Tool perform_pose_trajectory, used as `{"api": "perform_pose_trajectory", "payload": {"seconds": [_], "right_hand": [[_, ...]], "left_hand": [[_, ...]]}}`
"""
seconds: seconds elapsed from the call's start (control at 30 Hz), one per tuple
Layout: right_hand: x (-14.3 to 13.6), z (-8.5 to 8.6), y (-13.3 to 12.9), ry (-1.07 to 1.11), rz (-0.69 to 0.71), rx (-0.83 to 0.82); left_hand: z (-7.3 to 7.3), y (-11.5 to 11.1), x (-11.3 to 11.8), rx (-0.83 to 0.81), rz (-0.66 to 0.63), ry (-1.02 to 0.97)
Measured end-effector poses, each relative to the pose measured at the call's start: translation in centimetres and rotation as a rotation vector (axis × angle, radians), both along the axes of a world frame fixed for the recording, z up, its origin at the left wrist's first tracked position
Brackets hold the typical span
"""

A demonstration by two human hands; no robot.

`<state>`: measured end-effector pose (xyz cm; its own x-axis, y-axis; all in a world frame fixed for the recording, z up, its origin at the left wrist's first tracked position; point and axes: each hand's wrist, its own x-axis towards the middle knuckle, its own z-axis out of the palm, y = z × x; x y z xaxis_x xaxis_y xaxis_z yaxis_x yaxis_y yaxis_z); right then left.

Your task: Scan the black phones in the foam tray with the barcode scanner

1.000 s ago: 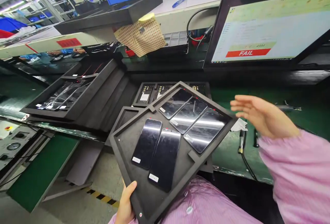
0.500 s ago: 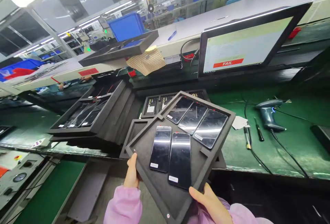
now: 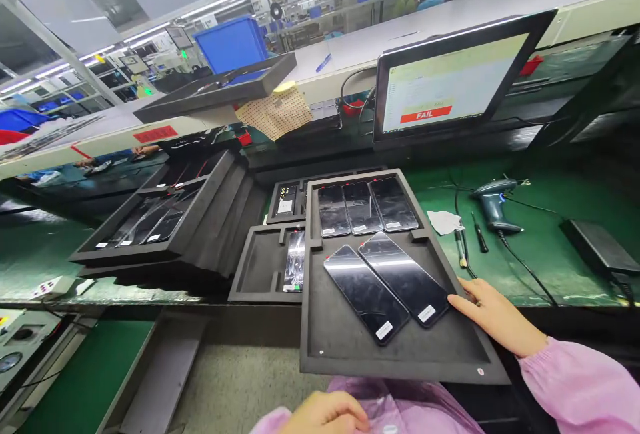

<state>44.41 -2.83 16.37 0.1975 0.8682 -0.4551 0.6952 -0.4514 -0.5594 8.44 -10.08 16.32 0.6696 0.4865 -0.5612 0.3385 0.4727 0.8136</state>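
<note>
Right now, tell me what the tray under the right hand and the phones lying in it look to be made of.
Tray: seemingly dense foam, matte black, with cut pockets and no glare.
Phones: glossy dark fronts, glass by the look, mirroring ceiling lights; small white stickers at one end.
Right hand rests on the tray's right rim.

- The foam tray lies at the bench front edge, holding five phones.
- Three phones sit in its far compartment, two phones nearer.
- The scanner lies right of it; the monitor stands behind.
</note>
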Motion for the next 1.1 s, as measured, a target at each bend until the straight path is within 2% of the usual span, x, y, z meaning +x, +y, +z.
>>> {"api": "perform_pose_trajectory", "payload": {"seconds": [0.07, 0.1, 0.17, 0.2, 0.23, 0.3, 0.37, 0.4, 0.5, 0.6, 0.67, 0.73, 0.8, 0.9, 0.97, 1.0, 1.07, 1.1], "right_hand": [[0.1, -0.2, -0.1, -0.165, 0.123, 0.059], [-0.1, -0.1, -0.1, -0.233, 0.155, 0.118], [-1.0, 0.3, 0.1, -0.411, 0.191, 0.311], [-1.6, 0.6, 0.4, -0.501, 0.230, 0.425], [-2.2, 0.8, 0.7, -0.572, 0.293, 0.526], [-3.6, 1.3, 1.3, -0.653, 0.436, 0.639], [-4.9, 1.4, 1.8, -0.700, 0.514, 0.643], [-5.4, 1.3, 2.0, -0.716, 0.515, 0.631], [-6.7, 1.2, 2.0, -0.678, 0.517, 0.569], [-8.2, 1.6, 1.8, -0.622, 0.585, 0.437], [-9.4, 2.1, 1.6, -0.589, 0.654, 0.325], [-10.5, 2.3, 1.6, -0.543, 0.717, 0.225], [-11.1, 2.2, 1.8, -0.496, 0.743, 0.165], [-11.1, 2.4, 2.5, -0.429, 0.732, 0.152], [-10.5, 3.8, 3.0, -0.392, 0.739, 0.119], [-10.1, 5.0, 3.2, -0.352, 0.741, 0.092], [-9.0, 8.2, 2.8, -0.195, 0.717, 0.075], [-8.3, 9.9, 2.2, -0.048, 0.684, 0.121]], "left_hand": [[4.0, 3.2, -1.9, 0.171, -0.187, -0.050], [5.7, 4.8, -2.0, 0.233, -0.275, -0.071], [7.8, 7.5, -0.3, 0.390, -0.311, -0.070], [8.0, 8.5, 1.4, 0.479, -0.297, 0.004], [7.6, 9.3, 3.5, 0.616, -0.244, 0.118], [5.7, 10.3, 7.6, 0.893, -0.191, 0.350], [3.3, 11.0, 10.3, 1.047, -0.328, 0.361], [2.4, 11.2, 10.8, 1.080, -0.385, 0.362], [1.1, 11.4, 9.2, 1.115, -0.509, 0.367], [1.5, 11.0, 5.9, 1.122, -0.605, 0.343], [1.5, 11.0, 4.3, 1.140, -0.615, 0.307], [1.3, 11.5, 3.4, 1.171, -0.572, 0.235], [0.8, 12.9, 3.4, 1.187, -0.477, 0.199], [0.2, 16.0, 4.7, 1.200, -0.323, 0.335], [-0.1, 17.8, 5.9, 1.191, -0.265, 0.492], [-0.3, 18.5, 6.5, 1.183, -0.251, 0.551], [-0.7, 19.1, 7.5, 1.173, -0.226, 0.622], [-0.8, 19.2, 7.9, 1.175, -0.214, 0.638]]}}
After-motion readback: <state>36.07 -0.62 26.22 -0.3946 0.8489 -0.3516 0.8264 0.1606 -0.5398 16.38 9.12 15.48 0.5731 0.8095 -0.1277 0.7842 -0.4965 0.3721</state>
